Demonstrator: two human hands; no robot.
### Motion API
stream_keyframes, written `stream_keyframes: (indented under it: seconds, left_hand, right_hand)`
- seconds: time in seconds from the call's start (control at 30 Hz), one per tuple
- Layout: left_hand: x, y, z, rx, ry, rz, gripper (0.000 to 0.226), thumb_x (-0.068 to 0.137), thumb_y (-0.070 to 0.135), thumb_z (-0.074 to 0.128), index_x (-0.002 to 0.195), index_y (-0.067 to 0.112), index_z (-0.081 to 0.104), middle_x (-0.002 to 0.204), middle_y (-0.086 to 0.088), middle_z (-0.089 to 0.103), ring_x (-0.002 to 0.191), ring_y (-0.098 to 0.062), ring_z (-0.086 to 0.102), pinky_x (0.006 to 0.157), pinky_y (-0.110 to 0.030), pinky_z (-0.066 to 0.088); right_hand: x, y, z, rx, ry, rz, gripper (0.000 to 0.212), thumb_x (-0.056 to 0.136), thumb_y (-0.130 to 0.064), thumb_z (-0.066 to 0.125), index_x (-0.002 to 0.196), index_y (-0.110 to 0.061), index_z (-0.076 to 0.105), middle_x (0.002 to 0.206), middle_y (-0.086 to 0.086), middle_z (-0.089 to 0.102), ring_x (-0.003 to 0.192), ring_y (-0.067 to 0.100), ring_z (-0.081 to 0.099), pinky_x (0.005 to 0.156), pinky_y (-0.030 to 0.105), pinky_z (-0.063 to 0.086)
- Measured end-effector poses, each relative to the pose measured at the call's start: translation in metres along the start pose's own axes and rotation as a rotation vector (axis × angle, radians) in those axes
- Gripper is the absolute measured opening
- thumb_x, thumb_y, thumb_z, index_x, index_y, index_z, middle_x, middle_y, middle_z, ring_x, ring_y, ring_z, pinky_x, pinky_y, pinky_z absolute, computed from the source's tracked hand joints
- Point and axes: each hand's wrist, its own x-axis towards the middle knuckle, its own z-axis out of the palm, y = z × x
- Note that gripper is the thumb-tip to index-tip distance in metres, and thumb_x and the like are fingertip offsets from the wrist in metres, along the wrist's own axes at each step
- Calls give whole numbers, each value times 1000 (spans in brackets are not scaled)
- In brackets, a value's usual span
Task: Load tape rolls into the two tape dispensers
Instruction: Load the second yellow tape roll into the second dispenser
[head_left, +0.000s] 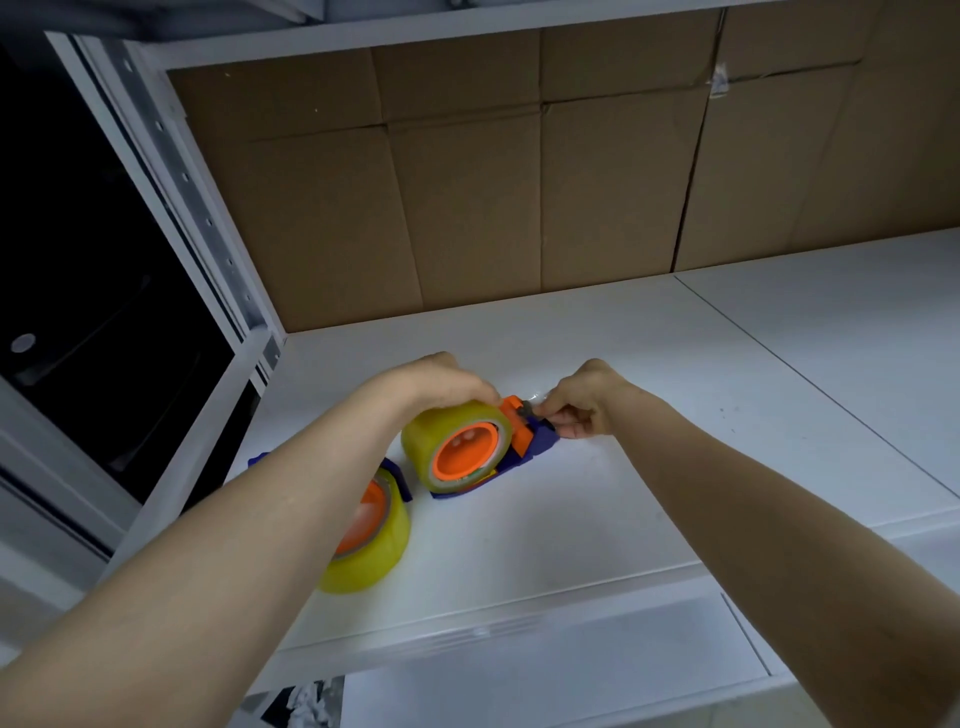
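Observation:
A yellowish tape roll (423, 441) sits on the orange hub of a blue dispenser (530, 449) in the middle of the white shelf (571, 519). My left hand (447, 382) grips the top of this roll. My right hand (584, 400) pinches the clear tape end at the dispenser's orange front part (514, 410). A second yellowish roll (379, 551) on an orange hub sits in another blue dispenser (397, 480) nearer me on the left, partly hidden by my left forearm.
Brown cardboard (519, 182) lines the back of the shelf. A white metal upright (197, 218) stands at the left, with dark space beyond it. A lower white shelf (571, 670) shows below the front edge.

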Motion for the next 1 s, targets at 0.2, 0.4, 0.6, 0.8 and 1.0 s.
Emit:
stream_keyframes:
  seconds: [0.2, 0.4, 0.6, 0.8, 1.0]
  left_hand:
    - [-2, -19, 13, -411, 115, 23, 55, 65, 47, 80, 97, 5, 64, 83, -7, 68, 68, -18, 64, 54, -24, 49]
    - [-9, -26, 24, -649, 70, 140, 26, 75, 33, 75, 81, 11, 64, 84, -9, 69, 73, -21, 64, 73, -33, 55]
    - [-18, -33, 38, -976, -218, 179, 23, 89, 15, 57, 107, 0, 59, 76, -15, 72, 61, -24, 68, 69, -33, 56]
    - [-22, -39, 51, -1025, -35, 244, 21, 90, 27, 60, 99, 8, 63, 61, -2, 71, 50, -11, 66, 51, -20, 54]
    - [-21, -42, 59, -1035, 46, 256, 36, 89, 41, 58, 93, 6, 62, 64, -11, 69, 50, -19, 65, 61, -29, 56]
  right_hand:
    - [-7, -9, -3, 105, -10, -31, 26, 72, 3, 73, 94, -2, 59, 67, 11, 61, 56, 15, 58, 49, 25, 53]
    - [-12, -45, -3, 6, 176, -397, 16, 76, -7, 72, 89, -11, 64, 83, 9, 64, 73, 17, 60, 70, 29, 50]
    - [-23, -59, 16, -393, 307, -800, 25, 85, -9, 58, 110, -11, 62, 94, -3, 58, 93, 14, 56, 88, 32, 49]
    - [-31, -57, 21, -355, 279, -876, 22, 87, -3, 56, 108, -5, 62, 93, 1, 56, 85, 16, 52, 72, 23, 44]
    - [-31, -57, 26, -230, 277, -845, 20, 86, -7, 59, 106, -6, 62, 95, 3, 60, 86, 15, 54, 68, 17, 45]
